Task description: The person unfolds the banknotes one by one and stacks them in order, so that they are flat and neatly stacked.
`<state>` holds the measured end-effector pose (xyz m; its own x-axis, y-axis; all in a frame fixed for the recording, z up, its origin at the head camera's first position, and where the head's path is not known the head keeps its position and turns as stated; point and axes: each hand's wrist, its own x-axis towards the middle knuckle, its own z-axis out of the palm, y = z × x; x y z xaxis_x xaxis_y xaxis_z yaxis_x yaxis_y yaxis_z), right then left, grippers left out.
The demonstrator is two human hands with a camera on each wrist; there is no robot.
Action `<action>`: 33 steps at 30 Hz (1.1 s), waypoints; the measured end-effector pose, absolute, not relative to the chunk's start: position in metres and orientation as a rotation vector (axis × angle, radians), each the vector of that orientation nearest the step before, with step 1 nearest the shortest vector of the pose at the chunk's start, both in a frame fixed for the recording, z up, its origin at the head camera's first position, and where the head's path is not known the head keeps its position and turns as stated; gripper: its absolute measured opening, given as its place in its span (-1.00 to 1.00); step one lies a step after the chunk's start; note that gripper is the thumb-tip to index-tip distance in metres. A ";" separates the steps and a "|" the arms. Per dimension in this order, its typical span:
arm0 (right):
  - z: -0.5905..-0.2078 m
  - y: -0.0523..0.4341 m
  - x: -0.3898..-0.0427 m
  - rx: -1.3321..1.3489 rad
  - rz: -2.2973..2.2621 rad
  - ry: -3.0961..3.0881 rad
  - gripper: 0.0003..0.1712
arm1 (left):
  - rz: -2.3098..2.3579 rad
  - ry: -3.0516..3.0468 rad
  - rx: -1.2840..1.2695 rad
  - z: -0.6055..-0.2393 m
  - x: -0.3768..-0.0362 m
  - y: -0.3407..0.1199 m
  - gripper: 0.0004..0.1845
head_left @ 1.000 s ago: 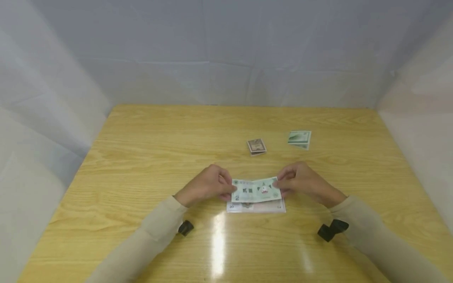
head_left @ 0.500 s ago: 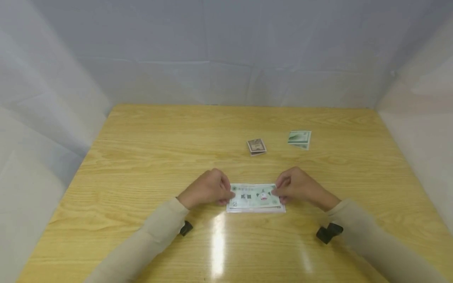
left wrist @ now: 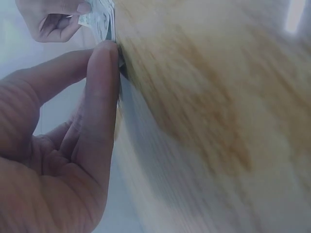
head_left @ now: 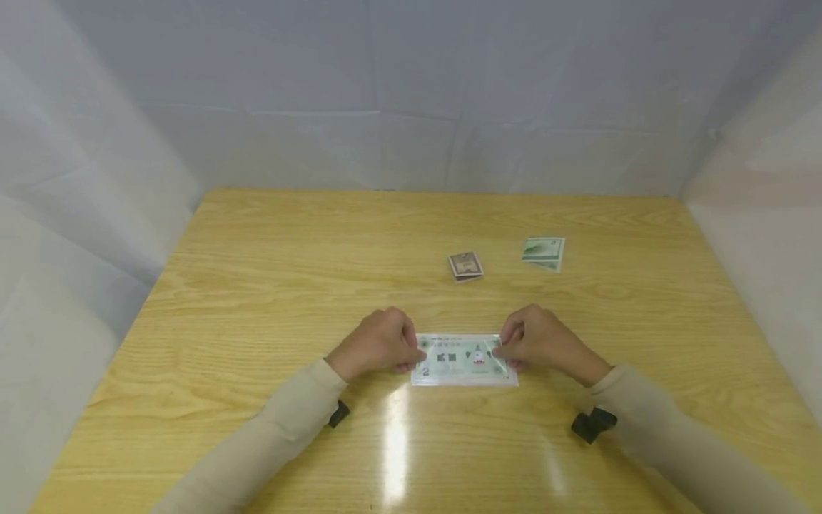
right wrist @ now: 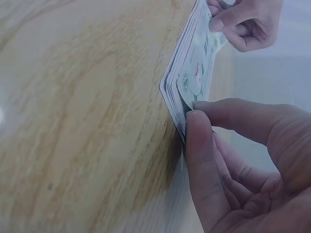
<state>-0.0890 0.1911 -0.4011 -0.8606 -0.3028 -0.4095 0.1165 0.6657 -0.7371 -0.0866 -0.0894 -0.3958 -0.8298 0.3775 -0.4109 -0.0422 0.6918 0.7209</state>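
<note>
A pale green banknote (head_left: pixel 464 363) marked with a 2 lies over a stack of banknotes (right wrist: pixel 170 87) near the middle of the table. My left hand (head_left: pixel 379 344) pinches its left end between thumb and fingers. At the right end, my right hand (head_left: pixel 542 344) pinches the same note by its edge. Seen from the right wrist, that note's corner is slightly lifted off the stack, whose edges show several layers. In the left wrist view the stack is edge-on and partly hidden behind the left fingertips.
Behind the hands, a small brown folded note (head_left: pixel 466 265) lies on the wooden table (head_left: pixel 289 264). A green folded note (head_left: pixel 543 250) is farther right. White cloth (head_left: pixel 417 93) hangs behind and at both sides.
Both hands have lowered the green note, bringing it slightly toward me and down over the stack. The pinkish note marked 20 beneath is now covered. The two folded notes have stayed put.
</note>
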 end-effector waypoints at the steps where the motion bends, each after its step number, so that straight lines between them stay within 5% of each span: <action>1: -0.401 0.191 -0.089 -0.147 -1.096 2.378 -0.82 | 1.017 2.362 0.255 -0.396 -0.087 -0.089 -0.80; 21: -0.405 0.211 -0.097 -0.218 -1.124 2.522 -0.73 | 1.048 2.414 0.327 -0.394 -0.089 -0.090 -0.76; 33: -0.398 0.254 -0.130 0.010 -1.299 2.565 -0.72 | 1.103 2.406 0.373 -0.388 -0.096 -0.092 -0.79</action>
<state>-0.1298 0.2544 -0.3978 -0.9647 -0.1125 -0.2379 0.1252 0.5988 -0.7910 -0.0959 -0.0916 -0.3883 -0.8554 0.4238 -0.2976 0.0514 0.6413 0.7656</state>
